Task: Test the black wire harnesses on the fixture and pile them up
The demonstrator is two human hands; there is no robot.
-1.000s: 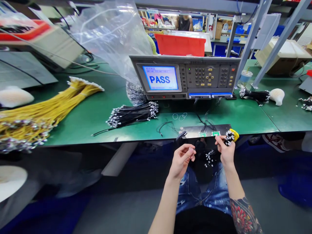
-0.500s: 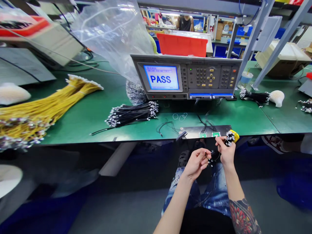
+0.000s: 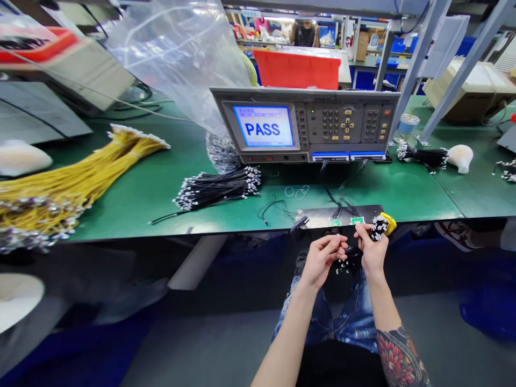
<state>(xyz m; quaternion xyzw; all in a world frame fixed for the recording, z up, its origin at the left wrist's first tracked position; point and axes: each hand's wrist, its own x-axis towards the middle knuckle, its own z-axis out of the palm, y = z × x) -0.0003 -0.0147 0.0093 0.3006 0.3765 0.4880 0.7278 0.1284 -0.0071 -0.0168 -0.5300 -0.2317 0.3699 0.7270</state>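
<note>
My right hand [image 3: 372, 252] is closed around a bundle of thin black cables [image 3: 379, 228] with white connectors, which stick up past its fingers. Beside it, my left hand [image 3: 322, 258] pinches a thin black cable, mostly hidden by the fingertips. More white connector ends [image 3: 342, 266] dangle between the two hands, below the table edge. Just beyond my hands, two small green circuit boards [image 3: 335, 221] lie on a black strip [image 3: 316, 216] at the table edge. Close to the right-hand bundle is a yellow object [image 3: 389, 223], partly hidden.
A grey tester [image 3: 300, 137] showing PASS stands behind, wired to the boards. Black cable bundles [image 3: 217, 188] and yellow cables [image 3: 88, 172] lie leftward on the green table [image 3: 226, 219]. Another black bundle [image 3: 423, 156] lies right. A metal upright [image 3: 451, 75] rises there. One person [image 3: 305, 35] is far back.
My left hand has risen slightly, its fingertips closer together, and the cable loop seen between my hands is less visible. My right hand keeps its bundle. The view has shifted a little.
</note>
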